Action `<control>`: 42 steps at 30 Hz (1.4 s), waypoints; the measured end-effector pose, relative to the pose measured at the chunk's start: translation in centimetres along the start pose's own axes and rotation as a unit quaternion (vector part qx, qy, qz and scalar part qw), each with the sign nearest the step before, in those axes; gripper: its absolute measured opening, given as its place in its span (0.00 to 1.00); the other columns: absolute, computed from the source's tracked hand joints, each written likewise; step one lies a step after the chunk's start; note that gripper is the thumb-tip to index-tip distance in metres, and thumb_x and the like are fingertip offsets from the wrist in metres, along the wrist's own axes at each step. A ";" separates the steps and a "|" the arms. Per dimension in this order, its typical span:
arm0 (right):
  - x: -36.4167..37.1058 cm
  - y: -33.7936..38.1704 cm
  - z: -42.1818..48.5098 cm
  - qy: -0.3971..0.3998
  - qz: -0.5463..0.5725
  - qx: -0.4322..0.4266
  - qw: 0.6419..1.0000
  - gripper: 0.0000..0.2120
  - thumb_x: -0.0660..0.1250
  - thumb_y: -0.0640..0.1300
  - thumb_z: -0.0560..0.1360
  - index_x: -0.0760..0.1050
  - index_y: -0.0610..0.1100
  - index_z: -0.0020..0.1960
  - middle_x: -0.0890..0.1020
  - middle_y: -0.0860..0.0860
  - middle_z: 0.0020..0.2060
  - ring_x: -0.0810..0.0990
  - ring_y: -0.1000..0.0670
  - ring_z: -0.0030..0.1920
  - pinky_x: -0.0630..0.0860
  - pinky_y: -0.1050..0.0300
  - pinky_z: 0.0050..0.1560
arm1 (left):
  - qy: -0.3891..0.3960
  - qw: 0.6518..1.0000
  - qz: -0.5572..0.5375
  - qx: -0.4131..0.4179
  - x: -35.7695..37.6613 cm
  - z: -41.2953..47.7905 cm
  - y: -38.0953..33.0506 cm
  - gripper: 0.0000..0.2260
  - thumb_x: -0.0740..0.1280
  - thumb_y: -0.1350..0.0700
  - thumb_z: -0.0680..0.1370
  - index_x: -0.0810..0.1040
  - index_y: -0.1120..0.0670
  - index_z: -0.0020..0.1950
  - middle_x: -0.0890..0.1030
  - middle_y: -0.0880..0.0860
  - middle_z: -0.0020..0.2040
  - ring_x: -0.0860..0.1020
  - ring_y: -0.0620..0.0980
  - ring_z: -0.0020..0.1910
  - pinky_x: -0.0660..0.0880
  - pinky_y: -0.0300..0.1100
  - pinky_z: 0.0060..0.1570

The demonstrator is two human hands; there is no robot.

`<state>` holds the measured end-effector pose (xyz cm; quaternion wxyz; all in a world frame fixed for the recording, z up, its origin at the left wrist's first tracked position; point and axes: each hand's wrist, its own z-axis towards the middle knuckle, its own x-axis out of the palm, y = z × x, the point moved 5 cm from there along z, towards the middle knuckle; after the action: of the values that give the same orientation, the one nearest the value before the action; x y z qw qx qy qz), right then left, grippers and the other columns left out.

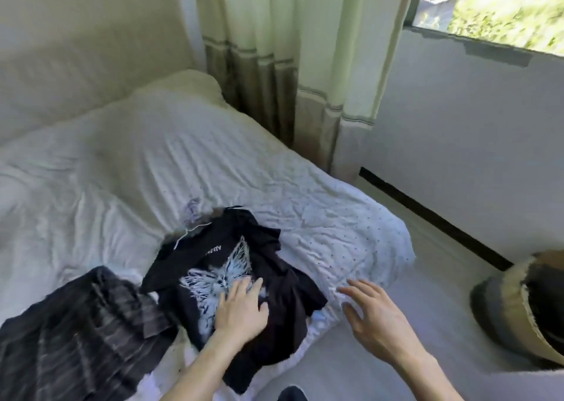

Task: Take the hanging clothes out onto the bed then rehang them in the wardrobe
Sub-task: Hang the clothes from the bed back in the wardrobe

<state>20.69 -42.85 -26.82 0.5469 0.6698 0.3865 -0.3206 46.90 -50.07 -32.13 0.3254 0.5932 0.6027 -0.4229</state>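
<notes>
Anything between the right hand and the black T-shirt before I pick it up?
Nothing visible. The right hand hovers open over the bare bed sheet beside the black T-shirt; the left hand lies flat on its print. The dark striped garment lies on its other side.

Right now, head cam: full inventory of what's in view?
graphic T-shirt: one, black with white print, near edge of bed, centre
hanger: one, pale, at the T-shirt's neck
striped garment: one, dark grey, on bed, lower left
bed: one, white sheet, left and centre
pillow: one, cream, head of bed
curtain: one, cream with brownish band, behind bed
window: one, greenery outside, upper right
basket: one, beige and dark, floor, right edge
left hand: flat on the T-shirt's print
right hand: fingers spread, by bed's near corner, holding nothing
</notes>
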 end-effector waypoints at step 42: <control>34.1 13.9 30.1 0.346 -0.229 -0.070 0.907 0.29 0.48 0.61 0.82 0.44 0.57 0.80 0.43 0.48 0.80 0.40 0.45 0.80 0.46 0.43 0.78 | 0.059 0.960 -0.125 -0.244 7.4 27.7 37.6 0.31 0.61 0.48 0.81 0.53 0.50 0.81 0.59 0.57 0.80 0.60 0.57 0.78 0.61 0.57 0.73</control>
<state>49.48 -68.10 -55.01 0.3360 0.5915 0.7158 -0.1576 80.51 -73.92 -55.30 0.3686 0.4392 0.7754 -0.2645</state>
